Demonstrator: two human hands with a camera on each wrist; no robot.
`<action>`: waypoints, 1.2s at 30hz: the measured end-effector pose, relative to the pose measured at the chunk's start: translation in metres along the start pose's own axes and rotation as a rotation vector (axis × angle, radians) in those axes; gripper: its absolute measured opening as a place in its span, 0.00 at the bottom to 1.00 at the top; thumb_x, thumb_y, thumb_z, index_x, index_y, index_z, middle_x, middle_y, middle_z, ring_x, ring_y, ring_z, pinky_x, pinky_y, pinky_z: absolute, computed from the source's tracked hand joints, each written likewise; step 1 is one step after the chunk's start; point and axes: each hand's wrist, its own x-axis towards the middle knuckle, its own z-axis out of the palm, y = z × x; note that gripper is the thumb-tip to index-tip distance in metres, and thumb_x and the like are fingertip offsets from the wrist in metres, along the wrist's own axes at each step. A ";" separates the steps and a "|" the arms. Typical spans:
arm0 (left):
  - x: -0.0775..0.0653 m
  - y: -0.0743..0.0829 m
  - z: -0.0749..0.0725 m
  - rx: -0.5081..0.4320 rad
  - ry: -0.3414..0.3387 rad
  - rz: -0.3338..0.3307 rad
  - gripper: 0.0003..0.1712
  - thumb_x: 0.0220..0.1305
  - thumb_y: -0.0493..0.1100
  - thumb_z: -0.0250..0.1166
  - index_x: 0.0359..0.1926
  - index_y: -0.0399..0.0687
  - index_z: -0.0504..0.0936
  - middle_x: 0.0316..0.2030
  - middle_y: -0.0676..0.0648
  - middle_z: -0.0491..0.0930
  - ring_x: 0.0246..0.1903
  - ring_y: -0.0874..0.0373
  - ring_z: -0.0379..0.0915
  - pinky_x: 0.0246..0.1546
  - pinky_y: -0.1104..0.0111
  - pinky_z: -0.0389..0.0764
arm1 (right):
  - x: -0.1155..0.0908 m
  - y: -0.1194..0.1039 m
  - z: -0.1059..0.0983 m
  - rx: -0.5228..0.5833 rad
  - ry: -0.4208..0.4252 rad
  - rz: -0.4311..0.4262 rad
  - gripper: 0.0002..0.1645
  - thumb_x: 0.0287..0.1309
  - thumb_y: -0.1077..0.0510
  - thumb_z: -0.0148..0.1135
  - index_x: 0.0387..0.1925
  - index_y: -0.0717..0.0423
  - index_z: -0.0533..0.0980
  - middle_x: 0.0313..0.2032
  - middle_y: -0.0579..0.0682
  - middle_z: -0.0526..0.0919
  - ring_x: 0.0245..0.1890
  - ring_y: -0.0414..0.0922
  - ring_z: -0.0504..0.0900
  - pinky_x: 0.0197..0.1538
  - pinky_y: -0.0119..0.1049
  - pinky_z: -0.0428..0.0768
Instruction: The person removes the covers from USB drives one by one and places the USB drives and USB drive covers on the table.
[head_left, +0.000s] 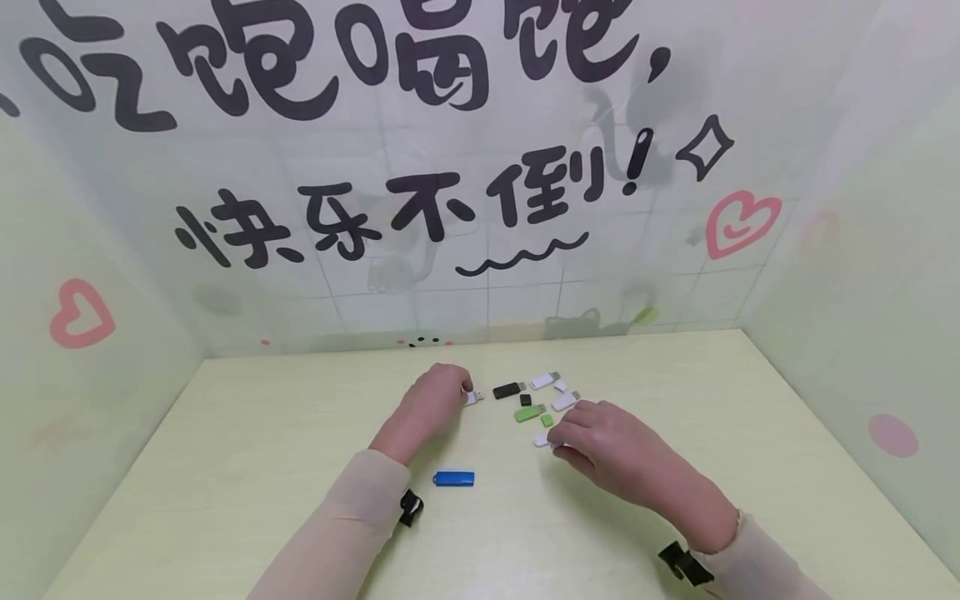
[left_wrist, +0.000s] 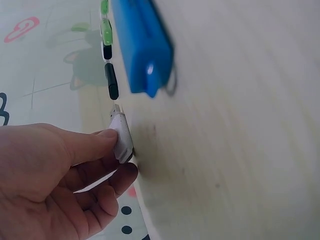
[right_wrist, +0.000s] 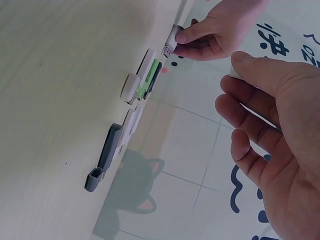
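My left hand (head_left: 431, 404) pinches a white USB stick (left_wrist: 121, 137) between thumb and fingers, its metal plug bare and pointing toward the other sticks. Across the table, my right hand (head_left: 611, 446) hovers low beside a white USB stick (head_left: 541, 439). In the right wrist view, that hand's thumb and forefinger pinch a small white piece (right_wrist: 233, 74), mostly hidden by the fingertips. A blue USB stick (head_left: 453, 479) lies on the table in front of the left hand, looming large in the left wrist view.
Between the hands lie an uncapped black stick (head_left: 507, 390), a green stick (head_left: 528, 413) and two white sticks, with loose caps such as the green cap (head_left: 547, 421) beside them. The right wrist view adds a dark grey stick (right_wrist: 110, 147). Printed walls (head_left: 480, 308) enclose the table.
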 end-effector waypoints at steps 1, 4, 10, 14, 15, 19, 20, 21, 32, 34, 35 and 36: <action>0.000 0.000 0.000 0.000 -0.004 -0.005 0.10 0.67 0.33 0.61 0.45 0.43 0.86 0.43 0.47 0.84 0.45 0.52 0.79 0.47 0.59 0.79 | 0.000 0.000 0.000 0.002 0.002 -0.002 0.11 0.50 0.61 0.75 0.35 0.50 0.81 0.33 0.40 0.82 0.33 0.38 0.79 0.35 0.33 0.77; 0.001 0.000 0.000 -0.011 -0.014 -0.017 0.10 0.67 0.33 0.60 0.45 0.43 0.86 0.43 0.47 0.84 0.43 0.53 0.79 0.47 0.60 0.80 | -0.001 0.000 0.000 0.006 0.005 -0.004 0.11 0.50 0.61 0.74 0.35 0.50 0.81 0.33 0.40 0.81 0.33 0.38 0.79 0.35 0.33 0.77; 0.001 -0.001 0.001 -0.018 -0.026 -0.034 0.10 0.68 0.34 0.59 0.44 0.42 0.86 0.42 0.47 0.84 0.40 0.55 0.78 0.45 0.61 0.80 | -0.001 -0.001 -0.001 0.005 -0.003 0.000 0.11 0.50 0.61 0.74 0.36 0.50 0.81 0.33 0.40 0.81 0.33 0.38 0.79 0.35 0.33 0.77; 0.002 -0.001 0.001 -0.016 -0.026 -0.040 0.11 0.69 0.34 0.59 0.45 0.42 0.87 0.43 0.47 0.83 0.41 0.55 0.77 0.45 0.61 0.80 | -0.001 -0.001 -0.001 0.000 -0.018 0.010 0.10 0.51 0.61 0.74 0.36 0.50 0.82 0.33 0.40 0.81 0.34 0.38 0.79 0.36 0.34 0.78; 0.002 -0.002 0.001 -0.017 -0.027 -0.042 0.11 0.69 0.34 0.59 0.45 0.42 0.87 0.44 0.47 0.83 0.42 0.54 0.78 0.46 0.60 0.79 | -0.001 -0.001 -0.002 -0.002 -0.021 0.012 0.10 0.51 0.61 0.74 0.36 0.50 0.82 0.33 0.40 0.82 0.34 0.38 0.79 0.36 0.34 0.78; 0.002 -0.002 0.002 -0.019 -0.030 -0.040 0.11 0.70 0.34 0.58 0.46 0.41 0.86 0.45 0.46 0.83 0.46 0.52 0.78 0.49 0.59 0.79 | -0.001 -0.001 -0.002 -0.004 -0.036 0.021 0.10 0.52 0.60 0.74 0.36 0.49 0.82 0.33 0.40 0.81 0.34 0.38 0.79 0.37 0.34 0.78; 0.002 -0.002 0.002 -0.018 -0.030 -0.040 0.11 0.70 0.34 0.58 0.46 0.41 0.86 0.45 0.46 0.83 0.47 0.52 0.78 0.50 0.59 0.79 | -0.001 -0.001 -0.002 -0.004 -0.041 0.025 0.10 0.52 0.60 0.73 0.37 0.49 0.82 0.34 0.40 0.81 0.34 0.38 0.79 0.37 0.34 0.78; 0.001 -0.002 0.002 -0.019 -0.032 -0.040 0.11 0.70 0.34 0.58 0.46 0.41 0.86 0.46 0.46 0.83 0.47 0.52 0.78 0.50 0.59 0.78 | -0.002 -0.002 -0.003 -0.004 -0.045 0.029 0.10 0.52 0.60 0.73 0.37 0.49 0.82 0.34 0.40 0.82 0.34 0.38 0.79 0.37 0.34 0.78; -0.002 0.000 0.000 -0.002 -0.030 -0.020 0.17 0.67 0.27 0.54 0.49 0.39 0.85 0.48 0.43 0.82 0.47 0.52 0.76 0.52 0.60 0.77 | 0.001 -0.002 -0.004 0.006 -0.063 0.052 0.08 0.54 0.59 0.72 0.37 0.51 0.83 0.34 0.40 0.82 0.34 0.38 0.79 0.37 0.34 0.78; -0.003 0.001 -0.001 0.009 -0.019 -0.016 0.16 0.69 0.29 0.54 0.50 0.39 0.85 0.47 0.43 0.82 0.45 0.53 0.75 0.50 0.61 0.76 | 0.001 -0.002 -0.003 0.007 -0.062 0.054 0.09 0.53 0.59 0.73 0.37 0.50 0.83 0.34 0.40 0.82 0.34 0.37 0.79 0.36 0.33 0.78; -0.003 0.001 -0.001 0.017 -0.013 -0.013 0.16 0.70 0.31 0.54 0.51 0.39 0.85 0.46 0.43 0.81 0.43 0.53 0.74 0.49 0.61 0.76 | 0.001 -0.002 -0.003 0.008 -0.063 0.056 0.09 0.53 0.59 0.73 0.37 0.50 0.83 0.34 0.40 0.82 0.34 0.37 0.79 0.36 0.33 0.77; -0.004 0.001 -0.001 0.027 -0.006 -0.015 0.15 0.72 0.32 0.54 0.52 0.40 0.84 0.46 0.44 0.81 0.43 0.54 0.74 0.49 0.62 0.76 | 0.002 -0.002 -0.003 0.010 -0.064 0.059 0.09 0.53 0.59 0.73 0.37 0.50 0.83 0.34 0.40 0.82 0.34 0.37 0.79 0.36 0.32 0.77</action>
